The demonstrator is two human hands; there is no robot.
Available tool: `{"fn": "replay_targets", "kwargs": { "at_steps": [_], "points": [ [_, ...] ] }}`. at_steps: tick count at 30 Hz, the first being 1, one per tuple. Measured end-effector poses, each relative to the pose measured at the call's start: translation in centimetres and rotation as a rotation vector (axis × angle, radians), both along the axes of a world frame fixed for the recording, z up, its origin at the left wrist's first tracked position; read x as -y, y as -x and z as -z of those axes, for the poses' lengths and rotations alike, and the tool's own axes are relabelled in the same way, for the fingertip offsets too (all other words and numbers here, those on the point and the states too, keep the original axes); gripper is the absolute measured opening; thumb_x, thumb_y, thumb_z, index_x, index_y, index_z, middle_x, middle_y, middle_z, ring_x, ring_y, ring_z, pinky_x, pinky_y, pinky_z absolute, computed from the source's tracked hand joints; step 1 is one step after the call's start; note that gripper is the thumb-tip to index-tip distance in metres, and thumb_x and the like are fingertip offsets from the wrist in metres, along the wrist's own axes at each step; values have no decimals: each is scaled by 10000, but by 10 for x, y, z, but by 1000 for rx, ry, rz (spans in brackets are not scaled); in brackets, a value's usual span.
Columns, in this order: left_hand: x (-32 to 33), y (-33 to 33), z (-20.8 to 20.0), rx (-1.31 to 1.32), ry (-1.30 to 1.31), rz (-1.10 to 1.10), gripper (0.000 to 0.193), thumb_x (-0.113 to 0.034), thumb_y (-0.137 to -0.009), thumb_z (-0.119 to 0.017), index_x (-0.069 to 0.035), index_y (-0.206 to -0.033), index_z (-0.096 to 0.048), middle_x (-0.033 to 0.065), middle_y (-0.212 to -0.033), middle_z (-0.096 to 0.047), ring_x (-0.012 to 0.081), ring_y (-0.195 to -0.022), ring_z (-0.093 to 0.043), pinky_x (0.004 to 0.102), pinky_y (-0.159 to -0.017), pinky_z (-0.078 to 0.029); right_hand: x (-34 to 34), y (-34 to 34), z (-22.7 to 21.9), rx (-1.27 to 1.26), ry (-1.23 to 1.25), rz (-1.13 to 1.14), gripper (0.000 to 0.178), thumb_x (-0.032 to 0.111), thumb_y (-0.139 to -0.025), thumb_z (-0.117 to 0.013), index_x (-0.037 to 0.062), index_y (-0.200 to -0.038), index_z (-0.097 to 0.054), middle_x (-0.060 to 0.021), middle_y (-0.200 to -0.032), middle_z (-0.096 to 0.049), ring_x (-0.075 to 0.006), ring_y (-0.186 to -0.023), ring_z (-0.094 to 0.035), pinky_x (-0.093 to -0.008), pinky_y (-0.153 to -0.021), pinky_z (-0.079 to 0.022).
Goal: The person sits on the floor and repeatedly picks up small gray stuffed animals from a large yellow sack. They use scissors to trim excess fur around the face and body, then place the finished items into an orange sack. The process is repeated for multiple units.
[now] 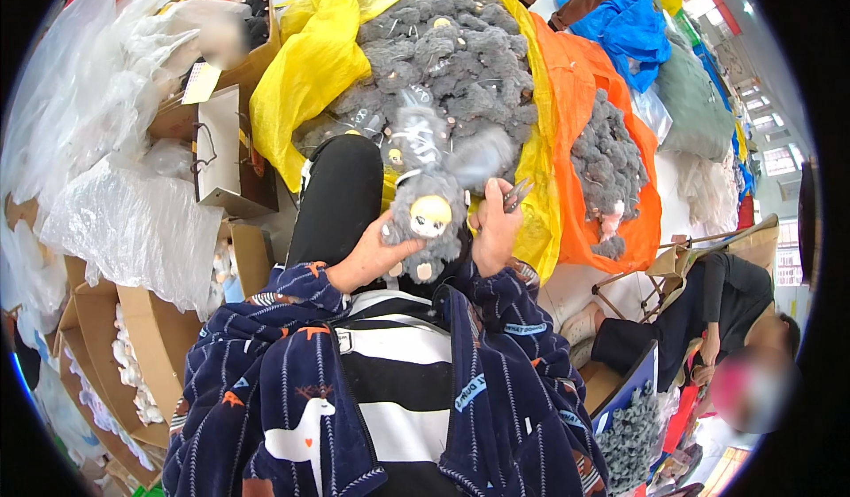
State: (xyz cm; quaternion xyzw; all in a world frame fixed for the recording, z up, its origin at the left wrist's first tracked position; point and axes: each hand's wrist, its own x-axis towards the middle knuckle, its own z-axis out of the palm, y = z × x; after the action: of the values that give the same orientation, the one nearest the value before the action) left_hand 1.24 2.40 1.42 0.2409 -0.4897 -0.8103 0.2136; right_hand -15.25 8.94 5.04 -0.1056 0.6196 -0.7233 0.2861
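Yellow sack (312,76) beyond left hand (372,256), gray plush doll (425,198) clasped in its grip, right hand (498,231) beside, gripping dark snips (516,197)

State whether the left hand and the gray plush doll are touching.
Touching. The head view shows the left hand holding the gray plush doll, thumb across its lower front.

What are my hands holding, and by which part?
Your left hand holds a gray plush doll by its body, thumb across its front; your right hand holds small scissors, blades out, handles mostly hidden.
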Motion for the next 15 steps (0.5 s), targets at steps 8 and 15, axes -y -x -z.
{"fn": "replay_targets", "kwargs": {
  "at_steps": [8, 15],
  "points": [
    [16, -5, 0, -108, -183, 32, 484, -98, -780, -656, -12, -1195, -422, 55, -1105, -531, 128, -1007, -497, 275, -892, -391, -23, -22, 9, -616, -268, -518, 242, 170, -807, -620, -46, -901, -565, -80, -696, -581, -109, -580, -527, -236, -509, -401],
    [21, -3, 7, -109, -228, -97, 470, -110, -785, -656, -28, -1186, -423, 51, -1080, -547, 131, -986, -509, 276, -858, -412, -16, -21, -6, -15, -224, -418, 230, 213, -870, -538, -1, -948, -572, 8, -581, -488, -51, -462, -416, -188, -416, -344]
  ]
}}
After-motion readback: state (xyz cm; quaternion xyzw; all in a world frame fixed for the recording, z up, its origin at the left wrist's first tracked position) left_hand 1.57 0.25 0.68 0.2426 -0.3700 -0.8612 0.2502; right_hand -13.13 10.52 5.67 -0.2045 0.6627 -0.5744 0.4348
